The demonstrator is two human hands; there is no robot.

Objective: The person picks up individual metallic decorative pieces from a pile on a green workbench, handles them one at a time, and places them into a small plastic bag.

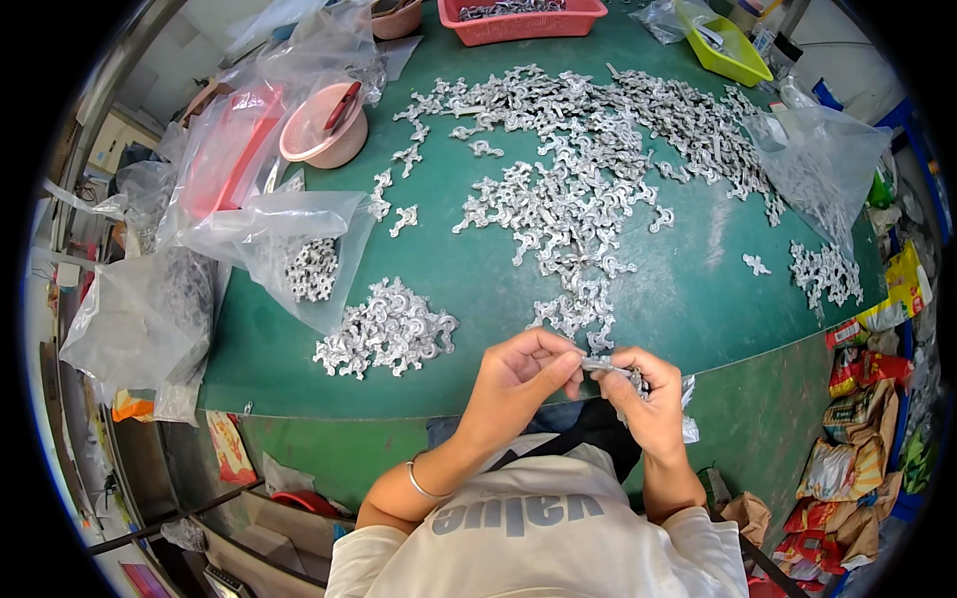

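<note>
At the table's near edge my hands meet over a small silver metal part (pixel 598 363). My left hand (pixel 523 379) pinches at its left end with thumb and forefinger. My right hand (pixel 646 399) grips the part's other end, and more grey metal pieces show among its curled fingers. Just beyond my fingertips lies the near tip of a large spread of small curved metal parts (pixel 573 199). A separate heap of similar parts (pixel 387 329) lies to the left of my left hand.
The green table (pixel 688 309) carries a pink basket (pixel 324 125), a red tray (pixel 523 22) and a yellow-green tray (pixel 728 48). Clear plastic bags lie at the left (pixel 140 319) and right (pixel 822 159), some with metal parts. Colourful packages (pixel 847 448) are stacked at the right.
</note>
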